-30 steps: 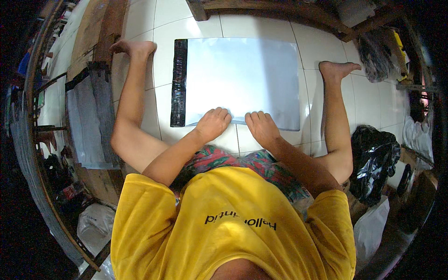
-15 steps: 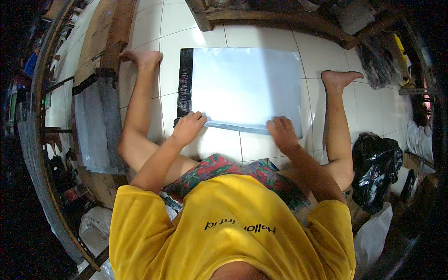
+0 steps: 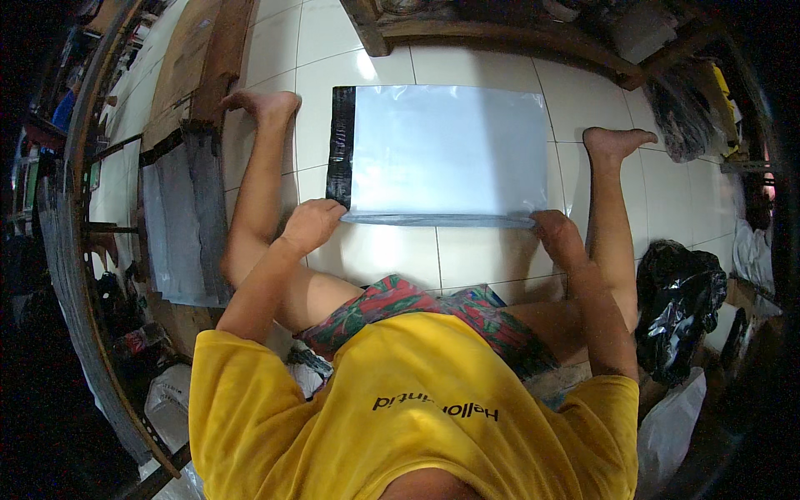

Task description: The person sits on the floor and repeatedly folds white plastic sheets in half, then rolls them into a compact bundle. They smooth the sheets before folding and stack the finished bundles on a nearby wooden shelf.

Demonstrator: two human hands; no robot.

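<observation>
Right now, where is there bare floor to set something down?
Bare tile shows between the white sheet and patterned shorts, and between the right leg and black bag. It is crowded at left, with grey sheets on a wooden board, and around the left hand and right hand.

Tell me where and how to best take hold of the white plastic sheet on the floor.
Likely by both ends of the folded-looking band along its near edge, coming from the near side. The white plastic sheet lies flat on the tiled floor, so its middle offers little to pinch; the narrow band runs between the left hand and right hand.
</observation>
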